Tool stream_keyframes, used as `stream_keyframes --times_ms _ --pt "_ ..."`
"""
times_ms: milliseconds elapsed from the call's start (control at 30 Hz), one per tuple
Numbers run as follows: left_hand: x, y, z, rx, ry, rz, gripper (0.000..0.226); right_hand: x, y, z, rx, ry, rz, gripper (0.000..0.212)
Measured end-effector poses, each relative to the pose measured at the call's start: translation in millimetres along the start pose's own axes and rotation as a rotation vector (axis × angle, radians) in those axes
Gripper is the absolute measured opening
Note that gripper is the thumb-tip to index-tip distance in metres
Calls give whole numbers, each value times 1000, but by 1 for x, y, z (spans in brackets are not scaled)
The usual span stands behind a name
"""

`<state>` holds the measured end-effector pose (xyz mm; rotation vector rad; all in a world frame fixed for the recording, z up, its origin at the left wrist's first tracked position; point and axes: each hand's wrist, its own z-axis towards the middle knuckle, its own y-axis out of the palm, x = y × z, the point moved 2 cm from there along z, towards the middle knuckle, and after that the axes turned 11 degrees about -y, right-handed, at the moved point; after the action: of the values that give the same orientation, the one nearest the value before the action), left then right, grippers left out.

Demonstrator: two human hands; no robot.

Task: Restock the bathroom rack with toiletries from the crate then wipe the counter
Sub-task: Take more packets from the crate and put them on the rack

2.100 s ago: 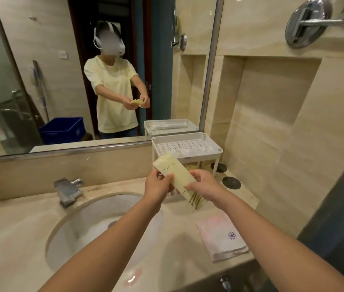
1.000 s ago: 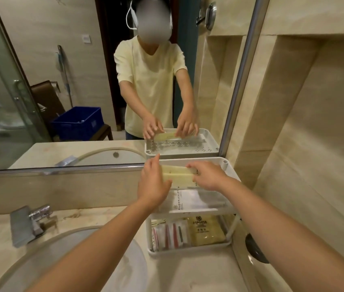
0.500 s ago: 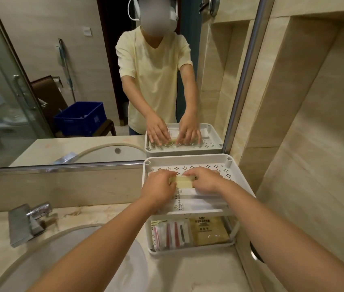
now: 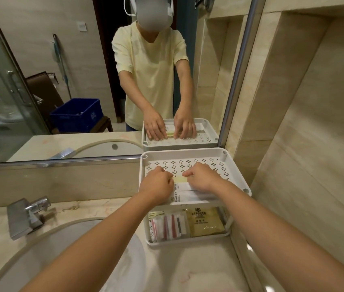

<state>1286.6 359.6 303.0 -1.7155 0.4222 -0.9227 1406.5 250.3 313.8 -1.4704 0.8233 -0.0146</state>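
Note:
A white two-tier plastic rack stands on the counter against the mirror. My left hand and my right hand both rest on its perforated top shelf, pinching the two ends of a pale yellow packet that lies flat there. White printed sachets lie on the same shelf just in front of it. The lower shelf holds red-and-white sachets and a gold packet. A blue crate shows only as a reflection in the mirror.
A round basin with a chrome tap fills the counter's left side. Bare beige marble counter lies in front of the rack. A tiled wall niche closes in on the right.
I have stepped up to the rack with the yellow packet, lowered it onto the top shelf and slid it back toward the white sachets. Both hands have drawn closer together over it.

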Motion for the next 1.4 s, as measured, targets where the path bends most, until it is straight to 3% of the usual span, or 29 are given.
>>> stream_keyframes --times_ms 367,633,767,1067,1400 --pt "1 -3 -6 33 15 23 39 -1 -1 -8 14 -30 -33 40" --pt "-12 -15 -29 247 9 -316 36 -28 0 -19 255 -133 199 35" --pt "-32 -25 -55 356 -25 -471 36 -60 9 -23 309 -221 237 35" --pt "-110 -50 -117 434 -174 -647 38 -148 41 -35 316 -404 223 41" --pt "-228 -84 -248 532 -382 -743 34 -281 124 -82 167 -587 332 46"
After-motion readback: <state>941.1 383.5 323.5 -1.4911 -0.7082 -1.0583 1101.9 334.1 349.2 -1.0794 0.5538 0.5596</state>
